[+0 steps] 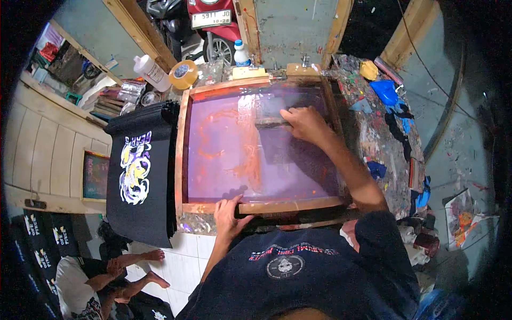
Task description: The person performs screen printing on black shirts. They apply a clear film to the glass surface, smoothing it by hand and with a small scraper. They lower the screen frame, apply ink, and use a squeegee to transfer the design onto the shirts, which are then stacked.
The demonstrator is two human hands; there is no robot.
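In front of me lies a wooden-framed printing screen (277,207) with purple mesh and orange-red ink smears. My right hand (308,125) is closed around a squeegee (271,123), which stands on the mesh right of the middle. Its blade edge is partly hidden and blurred. At the screen's near edge, my left hand (229,217) grips the wooden frame, fingers over the top and thumb on the near side. Left of the frame hangs a stack of black fabric pieces (118,160), the top one bearing a white, yellow and purple print.
Beyond the screen stand a tape roll (183,74), a large white bottle (152,73) and a small blue-capped bottle (241,54). Blue cloth scraps (385,92) lie on the ink-stained bench (378,144) at right. Another person's bare legs (125,288) show at lower left. A red motorbike (234,24) stands behind.
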